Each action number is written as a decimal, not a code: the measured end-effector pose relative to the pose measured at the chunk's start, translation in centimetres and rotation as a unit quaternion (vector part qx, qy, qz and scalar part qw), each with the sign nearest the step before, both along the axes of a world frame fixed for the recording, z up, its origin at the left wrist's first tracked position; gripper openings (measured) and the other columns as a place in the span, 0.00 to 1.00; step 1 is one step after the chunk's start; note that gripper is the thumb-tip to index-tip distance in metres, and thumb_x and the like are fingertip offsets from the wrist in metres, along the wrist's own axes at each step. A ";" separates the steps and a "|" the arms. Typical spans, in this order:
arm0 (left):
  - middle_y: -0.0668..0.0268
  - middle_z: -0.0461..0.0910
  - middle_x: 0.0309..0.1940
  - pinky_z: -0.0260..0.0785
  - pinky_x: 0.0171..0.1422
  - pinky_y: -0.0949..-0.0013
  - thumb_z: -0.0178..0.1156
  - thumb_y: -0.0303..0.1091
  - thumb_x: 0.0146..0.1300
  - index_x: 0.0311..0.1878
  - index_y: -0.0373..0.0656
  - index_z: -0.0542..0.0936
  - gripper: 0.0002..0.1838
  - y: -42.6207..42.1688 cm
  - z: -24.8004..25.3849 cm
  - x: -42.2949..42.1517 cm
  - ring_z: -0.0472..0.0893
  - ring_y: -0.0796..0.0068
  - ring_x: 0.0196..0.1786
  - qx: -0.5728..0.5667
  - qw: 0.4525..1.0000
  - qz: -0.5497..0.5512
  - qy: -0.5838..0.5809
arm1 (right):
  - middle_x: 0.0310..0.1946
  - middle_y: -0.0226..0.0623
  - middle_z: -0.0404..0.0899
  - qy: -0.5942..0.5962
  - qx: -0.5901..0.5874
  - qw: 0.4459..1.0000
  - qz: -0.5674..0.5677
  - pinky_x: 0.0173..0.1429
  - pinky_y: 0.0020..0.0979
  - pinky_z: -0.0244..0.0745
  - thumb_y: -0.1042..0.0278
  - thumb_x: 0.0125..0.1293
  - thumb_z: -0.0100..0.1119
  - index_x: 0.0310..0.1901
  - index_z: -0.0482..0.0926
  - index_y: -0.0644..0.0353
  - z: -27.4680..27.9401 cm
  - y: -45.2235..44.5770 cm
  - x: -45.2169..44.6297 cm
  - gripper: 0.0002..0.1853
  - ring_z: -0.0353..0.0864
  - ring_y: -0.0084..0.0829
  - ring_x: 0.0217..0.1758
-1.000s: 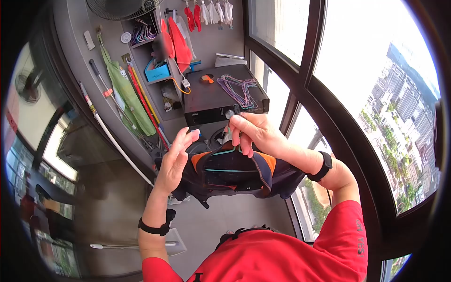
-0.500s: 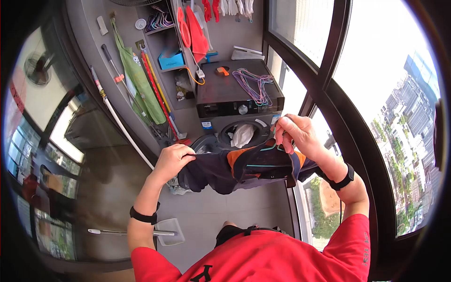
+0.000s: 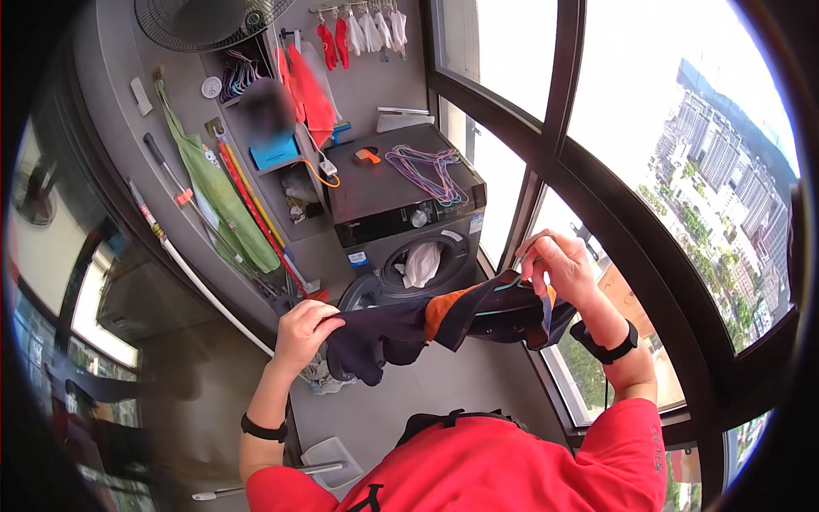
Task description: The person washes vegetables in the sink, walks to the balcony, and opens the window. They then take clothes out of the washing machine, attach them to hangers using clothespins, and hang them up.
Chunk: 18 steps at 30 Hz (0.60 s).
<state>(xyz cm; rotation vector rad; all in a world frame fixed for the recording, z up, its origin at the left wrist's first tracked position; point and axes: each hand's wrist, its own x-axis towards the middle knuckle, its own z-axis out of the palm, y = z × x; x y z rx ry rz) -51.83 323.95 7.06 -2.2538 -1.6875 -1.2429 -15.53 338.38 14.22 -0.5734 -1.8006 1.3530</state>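
A dark navy shirt [image 3: 401, 324] with orange shoulder panels is stretched between my hands at waist height. My left hand [image 3: 305, 334] pinches the end of its left-side sleeve. A teal clothes hanger [image 3: 490, 313] sits inside the shirt, partly showing at the neck opening. My right hand [image 3: 559, 264] is closed around the hanger's top, by the collar; the fingers hide most of the hook. Beyond the shirt, the front-loading washing machine [image 3: 409, 213] stands with its door [image 3: 363, 294] open and white cloth [image 3: 421, 264] hanging in the drum opening.
Purple and blue hangers [image 3: 431, 173] and an orange-handled item [image 3: 367, 156] lie on the washer. Poles and a green apron [image 3: 226, 205] line the left wall. A white dustpan [image 3: 333, 461] is on the floor. Windows run along the right; socks [image 3: 371, 32] hang at the back.
The view has swung to the right, shifting the room leftward. Both hands keep their hold, and the shirt's collar has tilted, with more orange showing.
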 end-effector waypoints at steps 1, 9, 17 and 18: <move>0.63 0.77 0.31 0.71 0.36 0.69 0.69 0.31 0.44 0.36 0.40 0.78 0.15 -0.1 0.3 0.0 0.78 0.66 0.32 -0.041 0.999 -0.024 -0.020 | 0.21 0.34 0.75 -0.006 -0.007 1.000 -0.002 0.21 0.18 0.66 0.61 0.71 0.40 0.37 0.72 0.71 0.1 -1.1 0.1 0.18 0.71 0.18 0.15; 0.57 0.78 0.40 0.69 0.46 0.61 0.62 0.46 0.54 0.52 0.34 0.70 0.29 2.4 0.6 11.2 0.77 0.55 0.44 -0.153 0.956 -0.247 0.032 | 0.16 0.31 0.73 -0.048 0.030 0.998 -0.030 0.19 0.24 0.67 0.58 0.69 0.47 0.29 0.72 0.65 -3.1 -9.5 -2.4 0.17 0.72 0.20 0.15; 0.57 0.79 0.33 0.71 0.38 0.66 0.65 0.28 0.50 0.37 0.39 0.78 0.11 1.0 -0.6 20.6 0.80 0.60 0.34 -0.146 0.904 -0.383 -0.120 | 0.22 0.32 0.74 -0.034 0.020 0.981 -0.190 0.22 0.23 0.70 0.63 0.70 0.43 0.37 0.74 0.64 -4.9 -16.9 3.0 0.13 0.74 0.20 0.17; 0.59 0.78 0.30 0.70 0.35 0.66 0.65 0.29 0.49 0.33 0.39 0.78 0.08 0.4 -0.4 21.9 0.79 0.60 0.32 -0.143 0.902 -0.396 -0.098 | 0.22 0.32 0.74 -0.027 0.030 0.978 -0.204 0.22 0.23 0.70 0.63 0.70 0.43 0.37 0.74 0.64 -5.2 -18.0 3.6 0.13 0.74 0.20 0.18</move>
